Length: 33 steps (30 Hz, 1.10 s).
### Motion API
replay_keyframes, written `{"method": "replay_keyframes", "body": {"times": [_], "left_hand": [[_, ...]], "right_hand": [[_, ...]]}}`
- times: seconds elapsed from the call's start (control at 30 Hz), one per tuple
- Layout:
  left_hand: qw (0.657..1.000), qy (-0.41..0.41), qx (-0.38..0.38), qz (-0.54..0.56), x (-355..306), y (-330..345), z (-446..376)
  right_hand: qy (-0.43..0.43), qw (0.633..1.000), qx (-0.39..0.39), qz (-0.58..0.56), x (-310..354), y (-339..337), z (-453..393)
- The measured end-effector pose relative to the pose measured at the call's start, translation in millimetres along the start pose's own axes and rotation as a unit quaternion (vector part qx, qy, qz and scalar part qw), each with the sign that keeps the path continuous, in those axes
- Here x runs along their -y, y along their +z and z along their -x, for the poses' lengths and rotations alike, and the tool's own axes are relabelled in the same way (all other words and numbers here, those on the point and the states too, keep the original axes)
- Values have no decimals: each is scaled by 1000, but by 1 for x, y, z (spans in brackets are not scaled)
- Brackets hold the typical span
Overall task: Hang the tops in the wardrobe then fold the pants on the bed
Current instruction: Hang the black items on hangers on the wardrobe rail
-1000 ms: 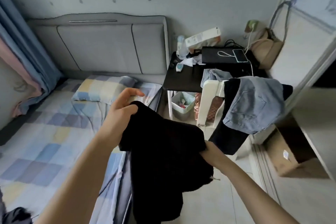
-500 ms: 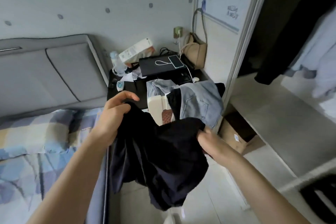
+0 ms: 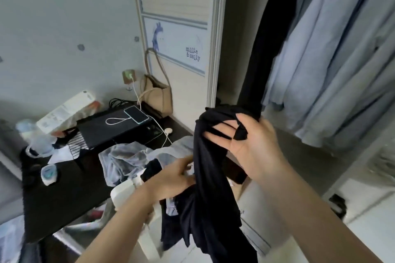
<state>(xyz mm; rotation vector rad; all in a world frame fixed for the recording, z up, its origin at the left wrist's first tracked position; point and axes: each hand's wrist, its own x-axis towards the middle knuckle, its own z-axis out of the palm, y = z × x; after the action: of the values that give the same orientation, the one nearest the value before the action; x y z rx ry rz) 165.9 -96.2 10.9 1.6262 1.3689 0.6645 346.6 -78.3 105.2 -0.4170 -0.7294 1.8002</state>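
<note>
Head view: we look down past both forearms toward an open wardrobe.
Black top [image 3: 209, 188]: it hangs between our hands, in front of the wardrobe opening and above the white chair [image 3: 128, 192].
Left hand [image 3: 173, 177]: we grip the top's lower part, fingers curled into the cloth.
Right hand [image 3: 245, 139]: raised, palm toward us, fingers spread inside the upper edge, fabric draped over them.
Jeans [image 3: 132, 156]: heaped on the chair just behind our left hand.
Bench [image 3: 64, 188]: dark, carrying a phone [image 3: 136, 114] on a black box.
Wardrobe [image 3: 215, 49]: blue shirts [image 3: 331, 60] hang inside.
</note>
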Motion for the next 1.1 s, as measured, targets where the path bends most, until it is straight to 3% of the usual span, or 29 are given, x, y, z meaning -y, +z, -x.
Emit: {"method": "replay_keyframes", "body": {"times": [0.07, 0.13, 0.17, 0.23, 0.33, 0.43, 0.53, 0.63, 0.77, 0.9, 1.0, 1.07, 1.1], "left_hand": [[985, 69, -71, 143, 1, -2, -11], [954, 98, -44, 279, 2, 2, -22], [950, 112, -17, 290, 0, 7, -25], [964, 123, -2, 234, -5, 23, -38], [983, 92, -93, 127, -13, 43, -67], [981, 34, -191, 12, -1, 44, -100], [976, -29, -199, -80, 23, 35, -121], [979, -67, -187, -50, 36, 10, -139], [981, -9, -191, 22, 9, -20, -165], [967, 62, -206, 136, -49, -36, -188], [960, 92, -216, 155, -89, -42, -207], [952, 96, -250, 151, -111, -42, -227], [949, 93, -267, 143, -119, -46, -230]], "right_hand": [[-42, 998, -38, 7, 3, 2, -7], [-57, 996, -70, 19, 4, 4, -12], [-57, 994, -89, 30, 3, 6, -15], [-57, 990, -116, 51, 2, 10, -20], [-62, 987, -131, 65, 6, 10, -31], [-95, 984, -141, 55, 21, -1, -43], [-148, 975, -166, 20, 47, -20, -57], [-171, 964, -205, -1, 70, -47, -79], [-171, 959, -222, 45, 88, -88, -119], [-73, 963, -231, 114, 102, -120, -159], [50, 966, -157, 198, 103, -130, -176], [86, 942, -95, 310, 100, -135, -182], [64, 920, -73, 379, 94, -131, -178]]}}
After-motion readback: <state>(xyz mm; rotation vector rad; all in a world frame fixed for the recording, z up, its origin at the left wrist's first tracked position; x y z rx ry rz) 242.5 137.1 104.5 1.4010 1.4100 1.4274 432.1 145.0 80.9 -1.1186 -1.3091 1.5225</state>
